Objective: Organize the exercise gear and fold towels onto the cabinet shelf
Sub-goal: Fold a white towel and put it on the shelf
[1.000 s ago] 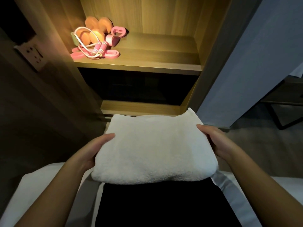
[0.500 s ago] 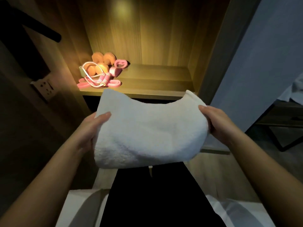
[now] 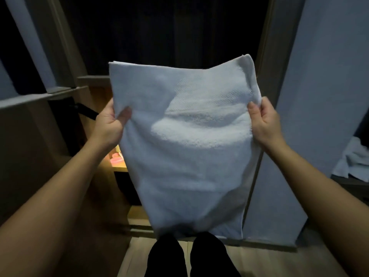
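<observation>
A folded white towel (image 3: 185, 140) hangs in front of me at chest height, held by its two side edges. My left hand (image 3: 110, 121) grips the left edge with fingers curled behind the cloth. My right hand (image 3: 262, 120) pinches the right edge, thumb on the front. The towel covers most of the lit wooden cabinet shelf (image 3: 119, 168). Only a sliver of pink exercise gear (image 3: 115, 157) shows on that shelf beside my left wrist.
The dark upper cabinet opening (image 3: 169, 31) lies above the towel. A grey-blue door panel (image 3: 319, 96) stands on the right, with crumpled white cloth (image 3: 353, 162) on furniture at the far right. A wall ledge (image 3: 40, 95) juts out on the left. My dark-clad legs (image 3: 187, 256) stand below on wooden floor.
I have stood up and raised the towel from lap height to chest height. It now hangs vertically and hides the shelf and most of the pink and orange gear.
</observation>
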Available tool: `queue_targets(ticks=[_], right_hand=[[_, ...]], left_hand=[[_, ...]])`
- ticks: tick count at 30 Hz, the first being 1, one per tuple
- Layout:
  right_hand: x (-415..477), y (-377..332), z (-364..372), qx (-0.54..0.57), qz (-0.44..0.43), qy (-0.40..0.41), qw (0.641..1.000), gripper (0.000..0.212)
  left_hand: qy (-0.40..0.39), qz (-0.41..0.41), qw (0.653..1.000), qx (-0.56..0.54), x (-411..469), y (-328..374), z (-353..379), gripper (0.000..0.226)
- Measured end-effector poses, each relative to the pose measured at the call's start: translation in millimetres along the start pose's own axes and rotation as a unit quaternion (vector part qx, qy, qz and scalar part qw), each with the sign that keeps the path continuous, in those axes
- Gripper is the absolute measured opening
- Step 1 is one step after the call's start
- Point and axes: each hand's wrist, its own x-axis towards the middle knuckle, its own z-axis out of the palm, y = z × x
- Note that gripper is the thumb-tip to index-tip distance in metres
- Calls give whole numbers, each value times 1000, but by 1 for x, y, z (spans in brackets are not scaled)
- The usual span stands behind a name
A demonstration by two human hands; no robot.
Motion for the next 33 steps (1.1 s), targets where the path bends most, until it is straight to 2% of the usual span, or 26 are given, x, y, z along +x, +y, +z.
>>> queue_targets(ticks=[7,11,14,18,21,25,29,33], right_hand=[[27,-5,23,20,39,18,999,25],[46,2,36,-1,64,35,997,22],[62,12,37,0,67,54,996,23],[76,19,49,47,87,10,995,20],[83,25,59,52,139,-45,988,21],[94,38,68,50,152,-85,983,23],[101,50,77,14,147,-84,985,23],[105,58,74,-12,94,5,995,22]], left_hand=[[62,35,994,83,34,-3,24,8],[124,62,979,147,52,-12,36,34],[141,69,978,138,66,-16,34,27],[153,39,980,117,86,-23,34,20],[115,26,987,108,94,-32,39,22],[85,23,989,119,104,-47,43,19],[110,1,980,166,113,-63,45,34],[150,-1,971,184,115,-73,39,36]])
